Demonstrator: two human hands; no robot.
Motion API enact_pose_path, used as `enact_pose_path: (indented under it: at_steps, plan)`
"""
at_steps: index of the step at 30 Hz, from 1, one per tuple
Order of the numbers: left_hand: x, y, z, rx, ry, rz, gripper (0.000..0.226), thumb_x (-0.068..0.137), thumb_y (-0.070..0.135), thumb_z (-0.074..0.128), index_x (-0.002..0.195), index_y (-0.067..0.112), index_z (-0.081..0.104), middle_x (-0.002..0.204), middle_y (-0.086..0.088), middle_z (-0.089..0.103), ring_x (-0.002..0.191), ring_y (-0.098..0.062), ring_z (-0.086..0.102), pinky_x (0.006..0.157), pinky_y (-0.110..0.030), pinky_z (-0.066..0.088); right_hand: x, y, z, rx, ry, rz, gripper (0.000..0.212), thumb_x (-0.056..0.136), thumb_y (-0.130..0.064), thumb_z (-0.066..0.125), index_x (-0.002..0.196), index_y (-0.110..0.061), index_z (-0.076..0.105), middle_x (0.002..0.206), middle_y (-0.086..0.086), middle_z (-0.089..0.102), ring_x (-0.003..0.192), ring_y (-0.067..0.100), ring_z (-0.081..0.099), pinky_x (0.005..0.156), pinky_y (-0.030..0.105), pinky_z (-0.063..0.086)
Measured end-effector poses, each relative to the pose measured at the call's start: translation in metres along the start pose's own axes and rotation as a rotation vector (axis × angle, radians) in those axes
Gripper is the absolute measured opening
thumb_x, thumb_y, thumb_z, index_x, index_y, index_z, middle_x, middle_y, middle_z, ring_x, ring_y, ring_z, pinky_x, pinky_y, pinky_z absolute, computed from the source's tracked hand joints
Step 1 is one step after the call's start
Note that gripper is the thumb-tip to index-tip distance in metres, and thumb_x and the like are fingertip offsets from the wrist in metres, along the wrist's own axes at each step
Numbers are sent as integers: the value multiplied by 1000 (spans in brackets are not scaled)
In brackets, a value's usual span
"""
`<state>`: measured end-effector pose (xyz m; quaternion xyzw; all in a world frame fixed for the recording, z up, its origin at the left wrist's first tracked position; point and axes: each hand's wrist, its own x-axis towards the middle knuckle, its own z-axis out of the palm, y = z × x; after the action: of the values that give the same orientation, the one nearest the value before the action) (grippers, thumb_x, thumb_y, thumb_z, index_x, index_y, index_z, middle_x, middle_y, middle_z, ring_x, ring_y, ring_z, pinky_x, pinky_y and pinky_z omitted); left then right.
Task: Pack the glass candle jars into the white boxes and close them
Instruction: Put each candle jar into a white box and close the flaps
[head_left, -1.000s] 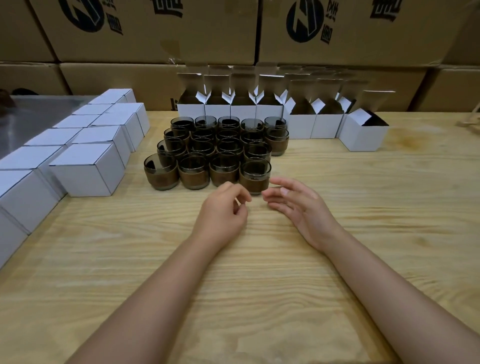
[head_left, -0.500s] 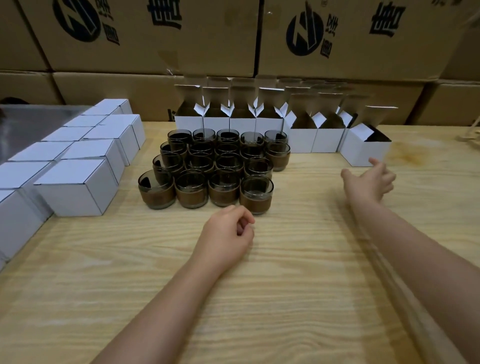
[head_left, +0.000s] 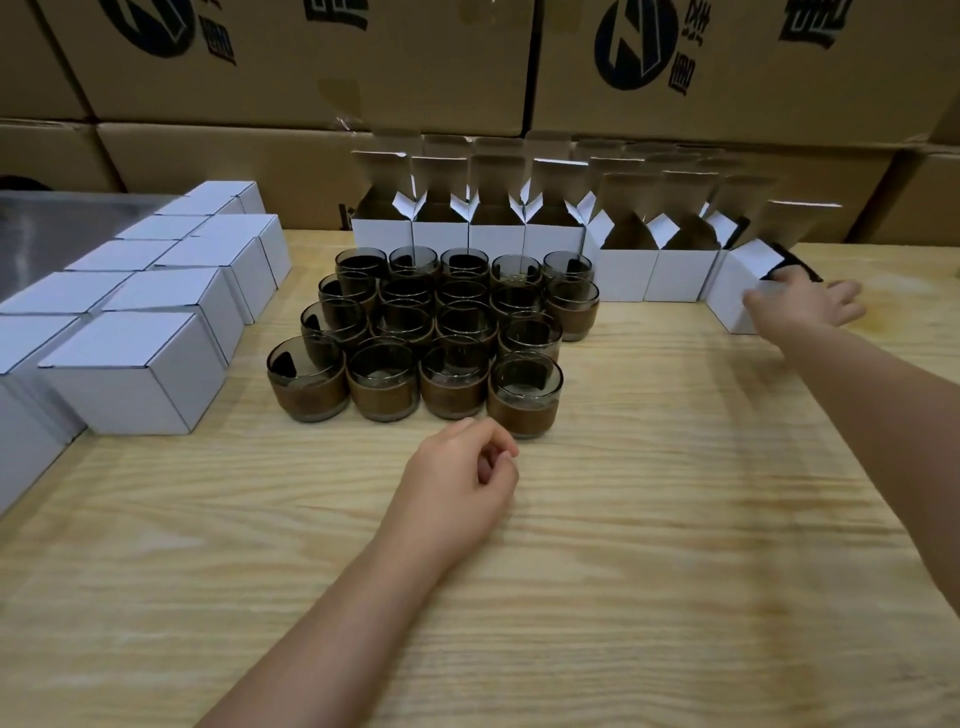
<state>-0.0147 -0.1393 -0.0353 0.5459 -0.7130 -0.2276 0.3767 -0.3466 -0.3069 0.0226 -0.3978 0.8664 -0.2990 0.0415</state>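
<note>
Several dark glass candle jars (head_left: 452, 332) with brown bands stand clustered on the wooden table (head_left: 649, 519). Behind them runs a row of open white boxes (head_left: 498, 236) with their flaps up. My right hand (head_left: 802, 304) is stretched out to the rightmost open box (head_left: 730, 304), which stands turned at an angle; the thumb lies on its near face and the fingers reach past its right side, blurred. My left hand (head_left: 457, 483) rests on the table just in front of the nearest jar (head_left: 524, 397), fingers loosely curled, holding nothing.
Several closed white boxes (head_left: 140, 374) stand in rows along the table's left side. Large brown cartons (head_left: 311, 67) are stacked as a wall behind the table. A grey metal surface (head_left: 52, 228) lies at the far left.
My right hand has travelled from the middle of the table, near the front jar, out to the rightmost open box and now touches it. My left hand has stayed put.
</note>
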Motion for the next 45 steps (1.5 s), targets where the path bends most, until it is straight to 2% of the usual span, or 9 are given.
enact_pose_path:
  at_steps: [3,11,17,22,25,30,33,37,45]
  plan:
    - [0,0,1,-11,7,-9,12,85,14,59,84,24,66,79,10,57,72,-4,52,61,-11,38,-4,1,1,50,36,-78,22,95,-26,48,109,-16,61,147,17,18,132,37,19,102,50,32]
    - [-1,-2,-1,-14,-9,-20,11,87,17,58,83,25,65,74,14,54,69,2,50,60,-9,38,-64,19,-1,175,46,-289,18,90,-23,48,90,-8,57,148,11,22,137,31,15,104,47,28]
    - [-1,0,-1,-65,-10,-31,11,90,28,56,81,31,61,74,12,58,68,0,53,57,-10,40,-144,35,-5,371,126,-425,18,86,-20,54,79,-3,58,143,12,32,133,31,22,97,29,21]
    - [-3,1,-4,-224,-18,-41,21,93,43,53,107,28,58,90,11,60,75,-2,57,68,-18,45,-218,34,-14,482,108,-504,24,78,-29,52,74,-5,57,139,12,40,128,32,29,98,27,22]
    - [-6,5,-7,-346,-14,4,41,89,50,51,122,27,50,105,13,57,92,7,54,76,-9,44,-255,26,-16,502,90,-569,21,77,-26,55,72,-6,59,136,12,43,125,32,32,101,33,25]
    - [-13,10,-9,-479,11,36,50,82,51,50,126,28,43,112,6,56,101,2,53,85,-17,43,-297,3,-21,523,-6,-667,20,73,-27,59,69,-7,62,129,12,49,123,32,35,100,38,28]
    - [-17,12,-13,-537,47,61,55,74,60,53,121,35,42,109,10,57,98,6,55,82,-15,46,-318,-7,-16,499,-25,-759,23,76,-29,58,72,-7,64,126,13,52,119,34,38,98,44,33]
    - [-19,12,-16,-593,94,75,48,72,56,58,114,37,48,108,10,62,101,-3,60,84,-23,50,-333,-18,-8,479,-39,-805,47,78,-39,40,90,-5,71,124,12,55,117,33,40,96,46,37]
    - [-19,11,-15,-567,115,88,47,68,59,65,107,39,49,105,13,64,100,-6,62,72,-16,48,-323,-13,-4,576,24,-838,39,89,-23,39,104,-2,68,120,18,52,110,34,47,97,32,33]
